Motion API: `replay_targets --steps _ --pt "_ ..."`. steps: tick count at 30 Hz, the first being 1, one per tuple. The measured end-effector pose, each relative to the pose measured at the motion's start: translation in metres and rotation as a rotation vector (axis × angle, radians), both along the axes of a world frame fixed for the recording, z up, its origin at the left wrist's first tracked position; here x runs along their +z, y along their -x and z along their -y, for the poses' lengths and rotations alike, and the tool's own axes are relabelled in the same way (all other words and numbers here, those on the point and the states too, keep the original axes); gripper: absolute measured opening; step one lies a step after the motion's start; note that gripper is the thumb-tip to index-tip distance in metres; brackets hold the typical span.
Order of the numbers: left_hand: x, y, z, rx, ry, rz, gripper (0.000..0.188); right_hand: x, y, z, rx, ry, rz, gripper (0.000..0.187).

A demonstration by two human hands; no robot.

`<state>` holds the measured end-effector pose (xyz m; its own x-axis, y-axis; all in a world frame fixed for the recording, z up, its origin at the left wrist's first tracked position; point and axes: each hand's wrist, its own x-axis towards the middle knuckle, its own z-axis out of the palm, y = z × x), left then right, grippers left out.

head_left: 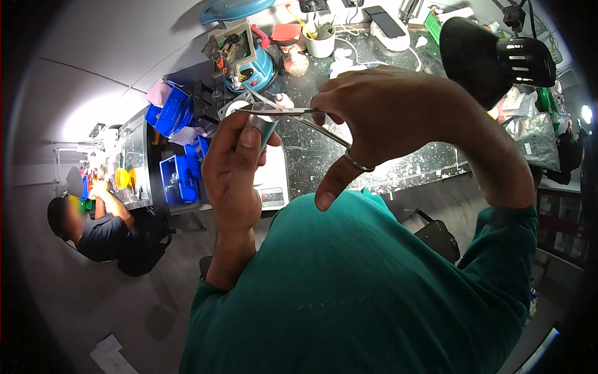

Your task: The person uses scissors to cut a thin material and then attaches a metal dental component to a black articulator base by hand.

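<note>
The head view shows the left hand (233, 165) raised over the front of the bench, its thumb and fingers clamped on a silvery-green cylinder (266, 129), whose lower part they hide. The right hand (395, 103) has closed on a pair of metal scissors (319, 128), the thumb through one ring loop (the other loop is lost behind the fingers). The scissor blades stand apart at the cylinder's upper end; whether they touch it, I cannot tell. Below and behind the left hand lies a flat white device with buttons (272, 187), mostly covered by that hand. The right hand and forearm block much of the dark speckled worktop (311, 165), and a black lamp head (470, 59) hides its far right part. Along the back stand a blue machine (258, 73) beside an open box of small tools (232, 48), a round-bodied flask (296, 63), a white ribbed pot (319, 46) with a plant, and a smartphone (385, 22) resting on a white device. Blue plastic bins (179, 181) sit to the left, and beyond them a seated co-worker (103, 235) reaches over another bench (136, 156) near a yellow bowl-like object (122, 178).
</note>
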<state>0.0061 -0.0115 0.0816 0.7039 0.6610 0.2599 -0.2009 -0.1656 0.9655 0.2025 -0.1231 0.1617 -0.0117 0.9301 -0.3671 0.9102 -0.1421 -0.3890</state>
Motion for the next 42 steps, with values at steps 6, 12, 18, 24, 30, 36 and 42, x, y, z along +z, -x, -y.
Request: replay_targets --steps 6,12,18,24,30,36,42 --pt "-0.001 0.000 0.001 0.035 -0.043 0.000 0.035 -0.002 -0.001 -0.004 0.008 -0.003 0.042 0.095" --pt "0.001 -0.001 0.005 0.094 0.005 0.017 0.038 -0.006 -0.005 -0.004 0.009 -0.127 0.000 0.066" --pt "-0.003 -0.002 -0.003 -0.002 0.076 0.094 0.043 -0.011 -0.010 0.000 0.005 -0.269 -0.024 0.043" --pt "0.001 0.003 -0.015 -0.203 0.244 0.032 0.039 -0.018 -0.014 0.003 -0.012 -0.264 -0.056 0.034" --pt "-0.002 -0.010 0.003 0.182 -0.050 0.022 0.034 -0.014 -0.003 0.004 -0.096 -0.160 -0.092 0.056" --pt "-0.003 -0.009 0.004 0.124 -0.043 0.033 0.034 -0.017 0.001 0.006 -0.027 -0.071 -0.038 0.096" --pt "0.000 -0.006 0.008 0.073 -0.019 -0.005 0.031 -0.015 0.001 0.002 -0.068 0.005 -0.006 0.090"
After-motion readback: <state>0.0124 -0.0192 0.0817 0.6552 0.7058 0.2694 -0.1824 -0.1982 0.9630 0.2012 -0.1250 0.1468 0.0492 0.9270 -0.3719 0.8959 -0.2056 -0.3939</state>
